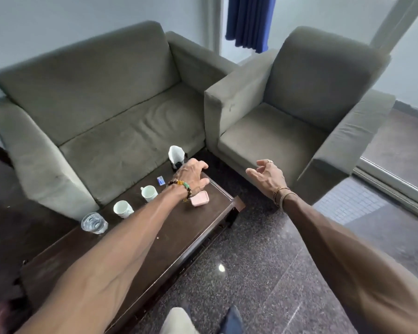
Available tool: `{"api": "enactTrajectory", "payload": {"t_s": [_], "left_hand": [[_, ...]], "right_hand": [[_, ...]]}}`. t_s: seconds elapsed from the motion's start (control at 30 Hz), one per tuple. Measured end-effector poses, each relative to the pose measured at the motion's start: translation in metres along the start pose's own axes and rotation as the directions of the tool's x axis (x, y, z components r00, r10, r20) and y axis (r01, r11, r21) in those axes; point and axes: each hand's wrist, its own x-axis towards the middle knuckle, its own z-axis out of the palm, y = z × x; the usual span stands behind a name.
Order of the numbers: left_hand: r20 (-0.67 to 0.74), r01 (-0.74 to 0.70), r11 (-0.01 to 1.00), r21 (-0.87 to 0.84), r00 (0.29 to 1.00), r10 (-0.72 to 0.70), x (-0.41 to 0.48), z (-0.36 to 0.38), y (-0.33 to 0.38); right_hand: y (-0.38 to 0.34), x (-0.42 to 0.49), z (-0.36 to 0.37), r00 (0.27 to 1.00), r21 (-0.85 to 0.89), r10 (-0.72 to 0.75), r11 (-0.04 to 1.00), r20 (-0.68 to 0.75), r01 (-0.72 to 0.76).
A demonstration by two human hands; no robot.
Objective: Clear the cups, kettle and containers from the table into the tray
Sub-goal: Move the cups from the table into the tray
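Nothing looks cleared yet: a glass, a white mug, a second mug and a pink container sit along the coffee table. No tray or kettle is in view. The left hand hovers at the far end, loosely curved and empty. The right hand hangs open and empty over the floor.

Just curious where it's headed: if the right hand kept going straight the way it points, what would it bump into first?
Probably the front of the armchair seat. The right hand hangs open above the floor, and nothing shows in between, though depth is hard to judge here.
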Motion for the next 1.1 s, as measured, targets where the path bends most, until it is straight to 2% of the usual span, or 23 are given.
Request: {"api": "enactTrajectory", "payload": {"t_s": [0.1,0.33,0.67,0.93,1.1], "left_hand": [[-0.055,0.086,0.996,-0.030,0.995,-0.088,0.007,-0.009,-0.024],[-0.058,0.269,0.958,-0.095,0.960,-0.275,0.020,-0.016,-0.101],[-0.151,0.514,0.805,-0.298,0.807,-0.571,0.044,-0.052,-0.190],[-0.100,0.628,0.656,-0.420,0.686,-0.721,0.043,-0.017,-0.239],[-0.006,0.715,0.489,-0.499,0.561,-0.828,0.030,0.032,-0.260]], "right_hand": [[-0.019,0.023,0.024,0.998,-0.010,-0.033,0.999,0.061,0.034],[-0.061,0.059,0.100,0.958,-0.060,-0.091,0.992,0.273,0.111],[-0.152,0.122,0.174,0.903,-0.085,-0.191,0.967,0.386,0.240],[-0.168,0.155,0.259,0.786,-0.118,-0.210,0.934,0.581,0.337],[-0.151,0.171,0.319,0.658,-0.185,-0.184,0.874,0.731,0.450]]}}
